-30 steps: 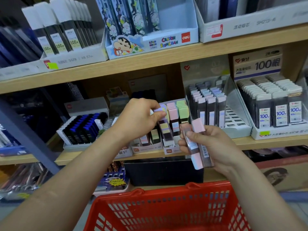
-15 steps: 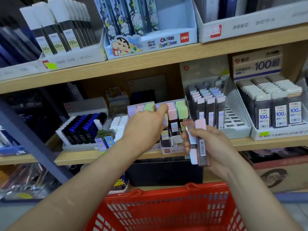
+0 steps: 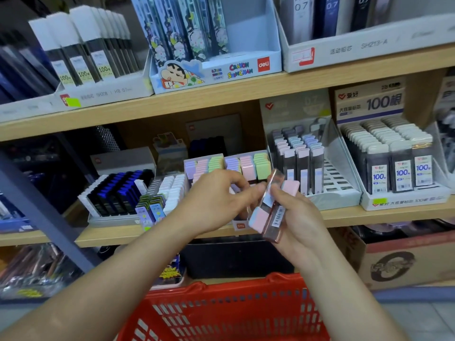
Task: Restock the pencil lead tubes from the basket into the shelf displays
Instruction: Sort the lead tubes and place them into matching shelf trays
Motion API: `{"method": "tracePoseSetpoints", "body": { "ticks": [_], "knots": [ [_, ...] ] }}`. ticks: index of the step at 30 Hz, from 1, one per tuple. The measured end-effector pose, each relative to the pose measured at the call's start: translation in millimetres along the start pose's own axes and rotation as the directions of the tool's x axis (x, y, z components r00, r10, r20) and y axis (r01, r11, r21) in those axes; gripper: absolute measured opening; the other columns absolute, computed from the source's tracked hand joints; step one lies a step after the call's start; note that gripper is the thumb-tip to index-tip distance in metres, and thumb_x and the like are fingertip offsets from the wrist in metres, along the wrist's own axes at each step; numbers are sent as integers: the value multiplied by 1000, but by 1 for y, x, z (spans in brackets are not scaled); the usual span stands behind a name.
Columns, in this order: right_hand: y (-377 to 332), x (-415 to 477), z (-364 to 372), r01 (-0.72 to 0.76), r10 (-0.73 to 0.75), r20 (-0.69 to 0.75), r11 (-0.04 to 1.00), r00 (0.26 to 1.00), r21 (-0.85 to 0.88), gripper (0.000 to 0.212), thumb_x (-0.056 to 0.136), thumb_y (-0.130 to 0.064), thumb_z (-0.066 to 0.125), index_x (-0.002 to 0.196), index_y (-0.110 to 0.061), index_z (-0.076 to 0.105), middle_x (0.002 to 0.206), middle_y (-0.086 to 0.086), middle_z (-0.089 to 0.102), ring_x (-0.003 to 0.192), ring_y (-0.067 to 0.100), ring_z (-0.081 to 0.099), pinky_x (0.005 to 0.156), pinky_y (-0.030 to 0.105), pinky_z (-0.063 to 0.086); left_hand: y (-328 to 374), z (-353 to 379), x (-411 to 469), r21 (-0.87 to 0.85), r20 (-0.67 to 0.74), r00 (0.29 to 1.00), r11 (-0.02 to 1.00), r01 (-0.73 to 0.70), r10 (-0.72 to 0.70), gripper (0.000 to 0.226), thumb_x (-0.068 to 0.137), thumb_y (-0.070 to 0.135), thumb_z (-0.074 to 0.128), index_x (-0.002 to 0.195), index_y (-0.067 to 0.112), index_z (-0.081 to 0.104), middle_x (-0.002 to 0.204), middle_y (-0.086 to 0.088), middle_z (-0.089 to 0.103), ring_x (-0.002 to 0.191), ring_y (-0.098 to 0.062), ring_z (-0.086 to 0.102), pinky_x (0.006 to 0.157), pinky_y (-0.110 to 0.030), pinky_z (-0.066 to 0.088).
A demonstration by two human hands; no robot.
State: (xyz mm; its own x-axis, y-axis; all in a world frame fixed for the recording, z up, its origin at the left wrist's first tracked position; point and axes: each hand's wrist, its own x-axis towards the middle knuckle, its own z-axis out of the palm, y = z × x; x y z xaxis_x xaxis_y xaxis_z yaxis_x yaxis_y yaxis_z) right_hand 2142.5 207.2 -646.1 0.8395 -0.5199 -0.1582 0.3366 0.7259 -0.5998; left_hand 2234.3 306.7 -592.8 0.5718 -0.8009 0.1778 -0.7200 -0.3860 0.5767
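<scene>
My right hand (image 3: 299, 219) grips two or three clear pencil lead tubes with pink caps (image 3: 259, 218) in front of the middle shelf. My left hand (image 3: 216, 200) meets it from the left, and its fingertips pinch the upper end of the tilted tube nearest to it. Just behind both hands stands the shelf display of pastel tubes (image 3: 248, 164), with purple, pink and green caps in rows. The red basket (image 3: 222, 312) sits below my arms; what lies in it is hidden from here.
A tray of grey-capped tubes (image 3: 299, 156) and a box of 100-lead tubes (image 3: 398, 166) stand to the right. A tray of black and blue tubes (image 3: 118, 190) stands at the left. A cardboard box (image 3: 403, 262) sits under the shelf.
My left hand has come away from the pastel display, without the tube it held there, and moved right to the tubes in my right hand. My right hand has tilted its tubes.
</scene>
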Motion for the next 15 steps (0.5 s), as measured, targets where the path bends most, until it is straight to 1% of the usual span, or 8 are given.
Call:
{"method": "tracePoseSetpoints", "body": {
  "ticks": [2,4,5,7,8,11,13,15],
  "knots": [
    [-1,-1,1,-5,6,-21,999,1000,49,20,102,-13,48,100,-4,66,96,18,75,88,28,74,63,42,60,3,-2,-7,-192,96,992,977,95,-78,27,85,42,68,91,15,65,49,6,62,34,-4,43,37,-16,33],
    [-1,-2,2,-21,21,-2,998,1000,65,22,101,-14,49,105,-1,65,104,20,73,93,29,73,74,49,60,-1,-2,-13,-279,148,982,948,154,-116,24,81,28,76,92,12,63,52,3,63,36,-11,44,38,-18,34],
    [-1,-3,3,-35,34,15,997,999,67,22,101,-14,49,108,1,64,107,21,72,93,30,73,72,51,60,-4,0,-15,-301,167,977,937,177,-131,21,80,21,78,92,10,64,59,-1,68,37,-12,45,39,-19,36],
    [0,-5,4,-41,40,16,998,999,47,22,101,-11,49,112,3,62,107,24,71,89,32,74,60,45,61,-9,4,-19,-319,178,971,924,211,-160,16,80,12,76,91,6,66,75,-14,72,41,-13,46,41,-18,37],
    [0,-5,3,-22,22,-1,1000,1000,14,22,101,-11,50,114,3,61,107,23,71,88,31,74,59,42,61,-11,5,-20,-313,159,973,926,213,-170,13,80,10,75,90,7,67,78,-17,72,43,-11,47,43,-17,38],
    [-1,-2,-3,93,-109,-61,970,992,-224,14,101,-13,52,109,-6,60,97,16,73,81,21,74,59,33,60,-15,1,-22,-298,41,986,940,165,-160,8,82,7,69,87,13,72,67,-6,68,44,-5,42,44,-16,33],
    [-8,0,-12,169,-228,-64,856,971,-489,10,97,-15,59,105,-10,62,77,6,70,65,14,64,48,24,49,-18,-7,-21,-331,-42,988,935,125,-147,12,86,10,65,87,19,73,63,2,61,41,-6,39,40,-19,31],
    [-18,0,-18,204,-251,17,742,968,-638,5,91,-16,67,93,-12,64,62,-3,62,52,11,47,41,22,34,-21,-14,-19,-403,-138,979,911,85,-152,14,90,13,62,92,22,74,61,1,59,42,-9,39,38,-21,31]
  ]
}}
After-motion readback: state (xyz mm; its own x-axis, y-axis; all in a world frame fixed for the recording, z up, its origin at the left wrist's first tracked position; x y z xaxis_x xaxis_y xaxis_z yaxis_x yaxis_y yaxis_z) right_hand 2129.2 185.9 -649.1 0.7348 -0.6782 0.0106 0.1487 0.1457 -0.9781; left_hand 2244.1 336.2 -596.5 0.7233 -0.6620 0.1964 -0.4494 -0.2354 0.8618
